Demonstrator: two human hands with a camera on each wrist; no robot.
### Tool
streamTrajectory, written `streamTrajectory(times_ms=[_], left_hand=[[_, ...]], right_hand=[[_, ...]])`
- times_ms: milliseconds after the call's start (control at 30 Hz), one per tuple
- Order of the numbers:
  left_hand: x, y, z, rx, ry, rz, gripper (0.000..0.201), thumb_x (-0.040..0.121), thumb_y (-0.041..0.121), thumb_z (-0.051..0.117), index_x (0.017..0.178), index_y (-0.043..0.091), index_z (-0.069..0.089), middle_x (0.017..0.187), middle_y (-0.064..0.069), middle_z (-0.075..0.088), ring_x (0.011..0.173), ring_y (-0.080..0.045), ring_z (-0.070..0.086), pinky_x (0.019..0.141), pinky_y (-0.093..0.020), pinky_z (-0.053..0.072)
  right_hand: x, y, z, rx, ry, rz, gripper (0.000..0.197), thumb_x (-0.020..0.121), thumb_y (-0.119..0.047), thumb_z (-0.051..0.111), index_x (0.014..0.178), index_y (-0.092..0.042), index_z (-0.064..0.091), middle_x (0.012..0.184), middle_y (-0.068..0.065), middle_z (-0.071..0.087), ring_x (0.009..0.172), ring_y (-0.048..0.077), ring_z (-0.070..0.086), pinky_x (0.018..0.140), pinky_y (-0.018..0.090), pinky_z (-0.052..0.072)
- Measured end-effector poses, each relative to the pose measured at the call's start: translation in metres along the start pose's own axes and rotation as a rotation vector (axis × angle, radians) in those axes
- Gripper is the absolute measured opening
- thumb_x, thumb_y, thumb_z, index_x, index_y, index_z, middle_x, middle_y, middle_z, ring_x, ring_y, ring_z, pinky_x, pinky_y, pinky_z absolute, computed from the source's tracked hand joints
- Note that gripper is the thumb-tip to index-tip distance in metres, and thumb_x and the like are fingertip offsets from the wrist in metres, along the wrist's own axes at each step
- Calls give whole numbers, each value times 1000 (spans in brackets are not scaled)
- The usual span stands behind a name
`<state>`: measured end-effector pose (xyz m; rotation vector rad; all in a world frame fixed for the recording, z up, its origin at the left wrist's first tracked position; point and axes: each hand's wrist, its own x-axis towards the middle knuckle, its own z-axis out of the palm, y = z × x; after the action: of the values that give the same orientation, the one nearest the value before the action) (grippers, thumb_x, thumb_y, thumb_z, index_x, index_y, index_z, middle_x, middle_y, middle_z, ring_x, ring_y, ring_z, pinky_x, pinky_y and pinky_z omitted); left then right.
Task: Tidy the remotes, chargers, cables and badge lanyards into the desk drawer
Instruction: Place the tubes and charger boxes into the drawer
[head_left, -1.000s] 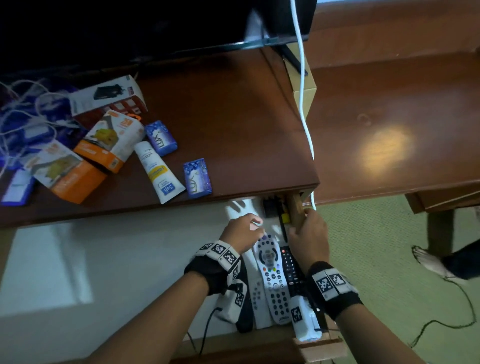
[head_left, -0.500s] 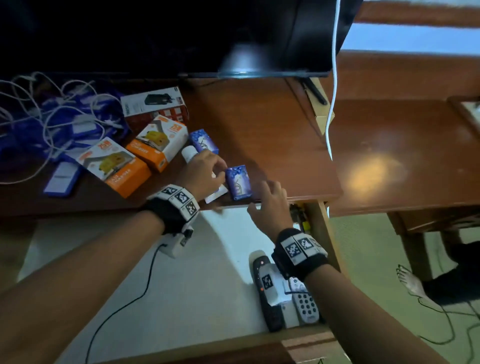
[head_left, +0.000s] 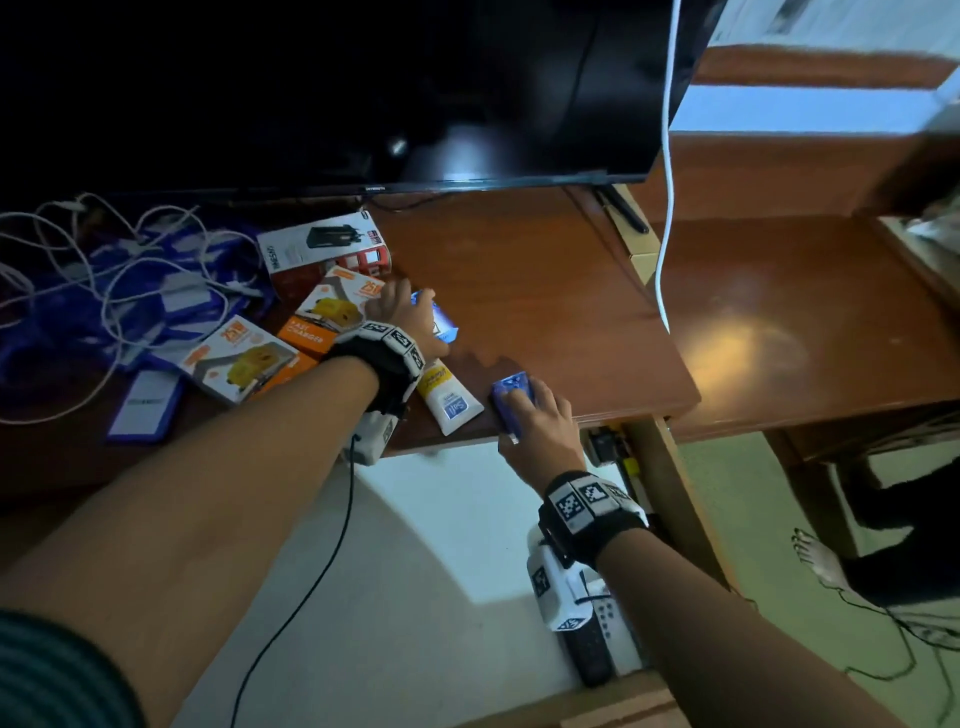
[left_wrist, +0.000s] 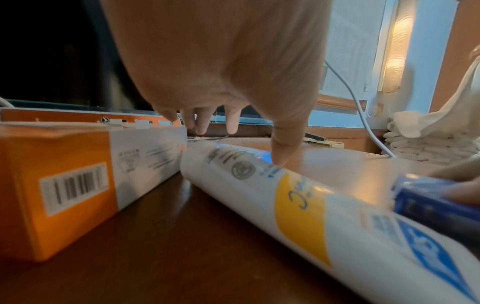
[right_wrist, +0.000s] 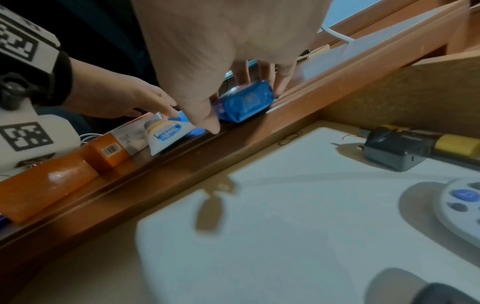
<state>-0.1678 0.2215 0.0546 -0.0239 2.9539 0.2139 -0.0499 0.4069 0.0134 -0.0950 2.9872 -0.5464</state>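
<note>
Near the desk's front edge, my right hand lies over a small blue packet. In the right wrist view its thumb and fingers close round that packet. My left hand hangs with straight fingers over a second blue packet, thumb tip beside it. A white tube lies between the hands. Below, the open drawer holds remotes and a black charger. White cables and blue lanyards with a badge lie at far left.
Two orange charger boxes and a white-and-red box lie left of my left hand. A dark TV stands at the back, with a white cable hanging at its right. Another person's bare foot is on the floor.
Both hands rose from the remotes in the drawer to the desk top. The left passed the tube to the far blue packet. The right settled on the near one.
</note>
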Motion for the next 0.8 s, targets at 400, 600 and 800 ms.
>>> streamTrajectory(times_ms=[400,600,800], left_hand=[[-2,20,5,61,273,3,67,70,21,70,131,24,43,124,-12,44,114,-36,42,95,-48,32],[-72,47,8,-354,352,66,77,63,33,79,129,25,41,124,-6,42,111,-31,49,93,-42,45],[-168,63,57,-634,466,226,72,56,33,82,120,16,52,117,-2,49,110,-20,51,96,-31,43]], right_hand=[[-4,18,-4,49,42,39,46,78,2,53,119,-19,53,136,5,46,109,33,40,85,38,40],[-10,22,-10,122,11,67,42,78,-6,53,118,-17,49,125,6,47,108,32,40,83,39,42],[-44,52,-9,989,-46,455,46,66,5,70,96,-22,48,92,13,57,67,24,57,49,34,52]])
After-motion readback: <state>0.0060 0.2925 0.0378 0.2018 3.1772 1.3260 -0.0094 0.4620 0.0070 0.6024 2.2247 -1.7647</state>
